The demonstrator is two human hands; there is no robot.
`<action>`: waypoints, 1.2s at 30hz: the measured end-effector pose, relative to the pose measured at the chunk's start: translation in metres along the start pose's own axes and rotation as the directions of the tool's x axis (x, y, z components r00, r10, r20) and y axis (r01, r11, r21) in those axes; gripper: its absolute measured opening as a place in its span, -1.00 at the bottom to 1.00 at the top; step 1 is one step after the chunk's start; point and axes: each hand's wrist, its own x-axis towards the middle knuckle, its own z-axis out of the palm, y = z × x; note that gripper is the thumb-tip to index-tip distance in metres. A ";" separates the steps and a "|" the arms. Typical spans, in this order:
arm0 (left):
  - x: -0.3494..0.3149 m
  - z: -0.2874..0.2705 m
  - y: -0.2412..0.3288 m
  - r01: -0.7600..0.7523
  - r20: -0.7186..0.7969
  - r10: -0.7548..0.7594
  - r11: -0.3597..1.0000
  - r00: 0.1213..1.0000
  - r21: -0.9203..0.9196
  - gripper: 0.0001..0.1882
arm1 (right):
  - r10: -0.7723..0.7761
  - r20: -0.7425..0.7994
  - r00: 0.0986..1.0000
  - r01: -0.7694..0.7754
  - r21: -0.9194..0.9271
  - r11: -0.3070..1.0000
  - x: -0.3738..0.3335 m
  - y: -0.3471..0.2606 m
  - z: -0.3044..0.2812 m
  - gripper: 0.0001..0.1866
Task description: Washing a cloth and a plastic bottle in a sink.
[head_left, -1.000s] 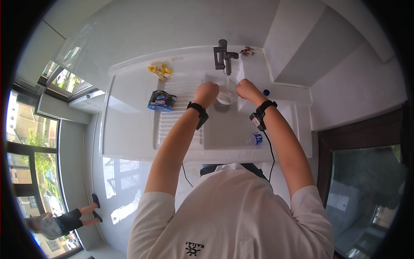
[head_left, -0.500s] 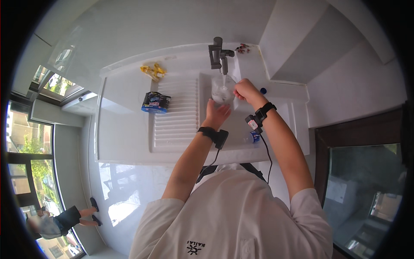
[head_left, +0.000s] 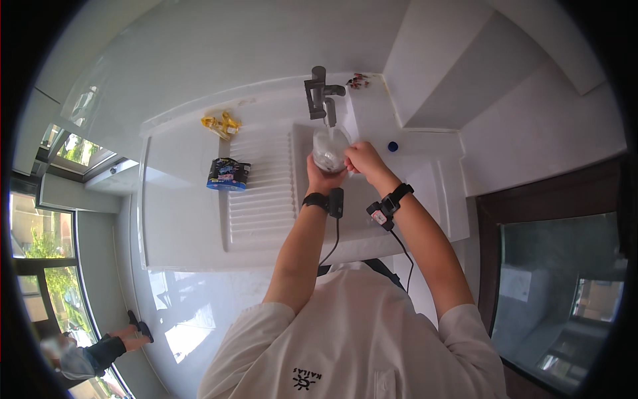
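Under the dark grey tap [head_left: 319,93], a clear, round vessel [head_left: 330,143] is held over the sink basin. My left hand [head_left: 321,177] is closed around its lower, near side, the palm beneath it. My right hand [head_left: 364,159] is curled shut at the vessel's right side, where a handle may be; the fingers hide it. What flows from the spout is hard to make out. Both wrists carry black straps with small cabled devices. A small dark blue cap [head_left: 393,146] lies on the counter to the right of my right hand.
A ribbed white washboard [head_left: 262,193] lies left of the basin. By its left edge are a black-and-blue pouch [head_left: 228,174] and a crumpled yellow wrapper [head_left: 221,124]. Small red-and-black pieces [head_left: 357,81] sit behind the tap. Another person [head_left: 100,352] is far off at lower left.
My left hand has gone from open beside the vessel to closed around its underside. The vessel is more tilted. The view has shifted slightly, and a blue-labelled bottle in the basin is now hidden.
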 end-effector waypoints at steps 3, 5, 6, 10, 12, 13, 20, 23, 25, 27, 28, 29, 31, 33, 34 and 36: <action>0.001 -0.006 0.000 0.021 0.032 -0.021 1.000 0.999 -0.004 -0.43 | 0.051 -0.041 0.998 -0.044 0.150 0.988 -0.028 -0.003 0.001 -0.58; -0.001 0.005 -0.003 0.013 0.032 -0.013 1.000 0.999 0.016 -0.44 | 0.108 -0.091 0.990 -0.080 0.268 0.960 -0.051 0.006 -0.008 -0.42; -0.001 0.011 -0.004 0.005 -0.015 -0.005 0.999 1.000 -0.034 -0.45 | 0.105 -0.055 0.993 -0.083 0.315 0.945 -0.061 0.021 -0.020 -0.35; -0.003 0.017 0.006 0.023 -0.034 -0.027 0.992 0.999 -0.126 -0.48 | 0.173 -0.008 0.985 -0.146 0.507 0.850 -0.100 0.078 -0.063 -0.39; -0.004 0.028 0.001 0.008 -0.080 -0.017 0.993 0.997 -0.116 -0.52 | 0.203 -0.022 0.979 -0.149 0.601 0.785 -0.121 0.097 -0.081 -0.44; -0.005 0.035 -0.002 -0.001 -0.120 -0.012 0.994 0.993 -0.106 -0.55 | 0.180 -0.109 0.978 -0.054 0.699 0.713 -0.130 0.105 -0.088 -0.49; 0.003 0.023 0.001 -0.056 -0.218 0.011 0.978 0.976 -0.201 -0.43 | 0.236 -0.173 0.956 0.002 0.810 0.586 -0.149 0.118 -0.098 -0.59; 0.006 0.019 -0.003 -0.070 -0.192 0.043 0.988 0.980 -0.135 -0.42 | 0.238 -0.178 0.955 0.013 0.824 0.566 -0.151 0.119 -0.096 -0.60; 0.005 0.019 -0.007 -0.062 -0.199 0.031 0.987 0.980 -0.150 -0.45 | 0.242 -0.173 0.955 0.012 0.835 0.550 -0.155 0.122 -0.095 -0.63; 0.006 0.023 -0.009 -0.056 -0.198 0.023 0.985 0.980 -0.164 -0.48 | 0.239 -0.168 0.956 0.014 0.844 0.536 -0.156 0.125 -0.096 -0.66; 0.005 0.024 -0.011 -0.049 -0.193 0.016 0.985 0.981 -0.167 -0.48 | 0.228 -0.170 0.959 0.032 0.861 0.508 -0.158 0.127 -0.097 -0.66; 0.004 0.019 -0.010 -0.050 -0.192 0.016 0.984 0.981 -0.171 -0.48 | 0.218 -0.163 0.962 0.041 0.877 0.479 -0.160 0.124 -0.095 -0.66; 0.006 0.014 -0.003 -0.040 -0.181 0.010 0.986 0.984 -0.164 -0.48 | 0.180 -0.150 0.972 0.046 0.877 0.478 -0.158 0.115 -0.090 -0.66; 0.010 0.014 -0.002 -0.018 -0.162 -0.007 0.989 0.987 -0.150 -0.48 | 0.140 -0.150 0.979 0.066 0.878 0.474 -0.156 0.111 -0.088 -0.66; 0.006 0.009 -0.005 -0.019 -0.163 -0.001 0.993 0.987 -0.121 -0.45 | 0.159 -0.132 0.978 0.041 0.878 0.477 -0.155 0.114 -0.085 -0.66; 0.003 0.007 -0.008 -0.016 -0.158 0.002 0.996 0.988 -0.087 -0.42 | 0.172 -0.121 0.978 0.024 0.878 0.479 -0.153 0.114 -0.082 -0.66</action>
